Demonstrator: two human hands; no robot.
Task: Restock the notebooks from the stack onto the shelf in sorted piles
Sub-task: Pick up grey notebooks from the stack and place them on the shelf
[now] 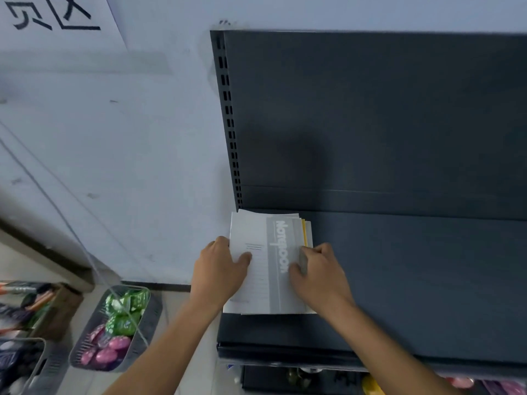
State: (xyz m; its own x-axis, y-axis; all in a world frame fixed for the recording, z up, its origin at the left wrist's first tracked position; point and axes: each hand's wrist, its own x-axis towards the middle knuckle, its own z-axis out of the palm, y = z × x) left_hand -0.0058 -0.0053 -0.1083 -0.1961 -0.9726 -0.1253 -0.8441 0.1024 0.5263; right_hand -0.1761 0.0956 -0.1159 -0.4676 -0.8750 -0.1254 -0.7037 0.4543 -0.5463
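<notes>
— As you scan from the left, what comes first?

— A paper sign (51, 12) with dark strokes, high on the pale wall. Below it on the floor is a grey basket (152, 317), with green packets (125, 312) in its far half and pink packets (108, 349) in its near half. Another basket (37, 363) shows at the left edge, but its contents are too blurred to name.

— And the hands?

— The left hand (219, 269) grips the left edge of the stack of notebooks (256, 280). Its thumb lies flat on the white cover and its fingers are curled round the side.

— Where does that stack sit?

— It lies flat at the left end of the dark shelf (413, 280), just right of the slotted upright (228, 109). The far edge is close to the back panel (370, 109). The top cover has a grey band (281, 246) with white lettering, and a yellow edge (304, 232) peeks out on the right, lower in the pile. The books are not squared up, so some corners stick out.

— The other hand?

— The right hand (319, 272) holds the right edge of the stack, thumb on the grey band and fingers bent over the side. To its right is bare shelf.
</notes>
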